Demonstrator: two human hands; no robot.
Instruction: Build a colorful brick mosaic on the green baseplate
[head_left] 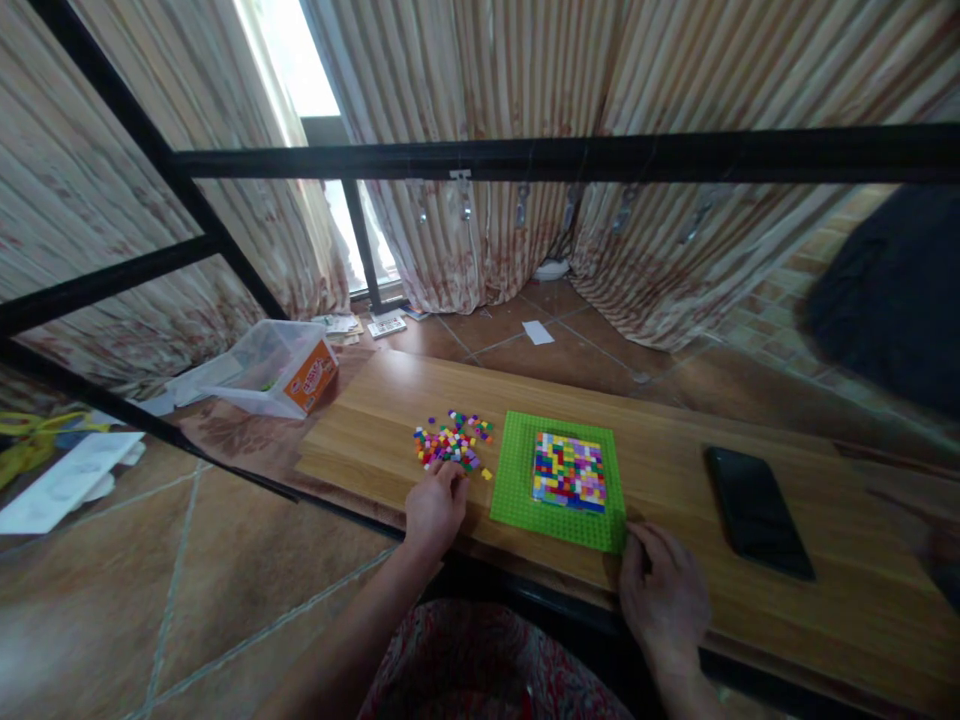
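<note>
My left hand (pixel 437 505) is at the near side of a loose pile of small coloured building bricks (pixel 450 440). Its thumb and fingers are closed in a pinch, and whatever lies between them is too small to make out. Right of the pile lies a green baseplate (pixel 517 490), flat on the wooden table. A square block of many-coloured bricks (pixel 568 472) sits on the plate, with bare studs around it. My right hand (pixel 664 590) rests at the plate's near right corner, fingers curled and fingertips on that corner.
A black phone (pixel 757 512) lies on the wooden table (pixel 660 440), right of the plate. On the floor to the left stands a clear plastic box (pixel 259 375) with an orange label. A black metal rail (pixel 525 160) crosses beyond the table, before striped curtains (pixel 480 90).
</note>
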